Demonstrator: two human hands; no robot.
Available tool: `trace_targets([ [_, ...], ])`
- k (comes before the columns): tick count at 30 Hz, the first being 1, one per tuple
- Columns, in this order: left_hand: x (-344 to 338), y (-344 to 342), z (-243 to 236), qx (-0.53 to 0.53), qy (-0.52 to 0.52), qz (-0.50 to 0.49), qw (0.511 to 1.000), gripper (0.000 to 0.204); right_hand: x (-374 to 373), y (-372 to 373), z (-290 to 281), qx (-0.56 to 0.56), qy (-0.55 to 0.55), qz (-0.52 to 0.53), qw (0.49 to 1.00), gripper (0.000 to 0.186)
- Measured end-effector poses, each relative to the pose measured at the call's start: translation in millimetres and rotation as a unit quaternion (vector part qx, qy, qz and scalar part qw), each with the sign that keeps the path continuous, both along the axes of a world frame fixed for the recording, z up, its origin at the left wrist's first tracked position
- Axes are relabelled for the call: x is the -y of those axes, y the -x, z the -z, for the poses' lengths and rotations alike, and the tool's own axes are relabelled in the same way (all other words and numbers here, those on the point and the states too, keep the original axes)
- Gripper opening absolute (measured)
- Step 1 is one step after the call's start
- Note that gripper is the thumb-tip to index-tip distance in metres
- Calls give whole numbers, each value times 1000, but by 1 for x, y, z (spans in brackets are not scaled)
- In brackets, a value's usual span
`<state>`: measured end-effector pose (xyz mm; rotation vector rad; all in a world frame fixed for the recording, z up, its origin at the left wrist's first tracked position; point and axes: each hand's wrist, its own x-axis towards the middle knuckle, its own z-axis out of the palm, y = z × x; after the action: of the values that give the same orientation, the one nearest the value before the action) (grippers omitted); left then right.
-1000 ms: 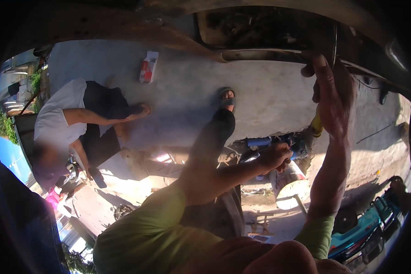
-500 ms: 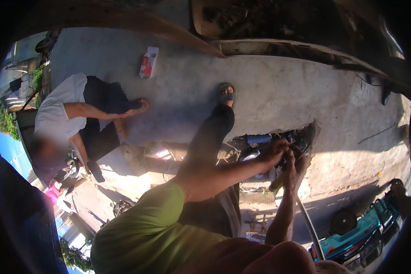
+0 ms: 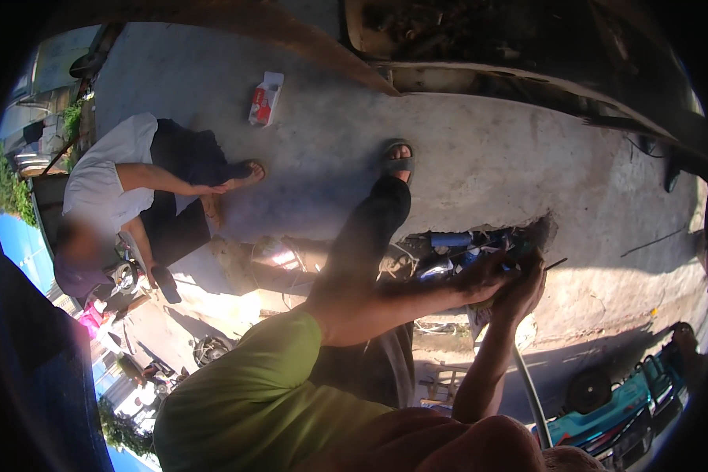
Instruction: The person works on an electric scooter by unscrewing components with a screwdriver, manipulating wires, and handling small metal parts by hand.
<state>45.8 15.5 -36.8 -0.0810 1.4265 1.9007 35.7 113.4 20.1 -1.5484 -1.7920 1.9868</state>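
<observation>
My left hand [image 3: 489,275] and my right hand [image 3: 525,279] are together low on the right, over a recess in the concrete that holds jumbled tools. Both are closed around a tool with a thin dark rod [image 3: 557,263] sticking out to the right; its body is mostly hidden by my fingers. A grey hose [image 3: 531,389] runs downward below my hands. A blue cylindrical object [image 3: 448,238] lies in the recess above them.
A dark metal body frame [image 3: 527,71] spans the top. At the left a person [image 3: 110,189] in a white top crouches with a dark object in one hand. A red-and-white box [image 3: 263,100] lies on the concrete; a teal machine [image 3: 613,405] stands at lower right.
My right hand has come down from the metal frame at the top to meet my left hand. The thin rod now points to the right, where earlier it was upright.
</observation>
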Motion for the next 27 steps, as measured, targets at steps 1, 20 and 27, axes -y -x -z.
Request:
trace_targets([
  [1, 1, -1, 2, -3, -11, -2, 1000, 30, 1, 5, 0, 3, -28, -23, 999, 39],
  [20, 21, 49, -49, 228, -50, 21, 972, 47, 9, 126, -54, -199, -395, -217, 870, 63],
  [27, 17, 43, -34, 284, -61, 25, 956, 41, 40, 214, -98, -293, -416, -347, 788, 57],
])
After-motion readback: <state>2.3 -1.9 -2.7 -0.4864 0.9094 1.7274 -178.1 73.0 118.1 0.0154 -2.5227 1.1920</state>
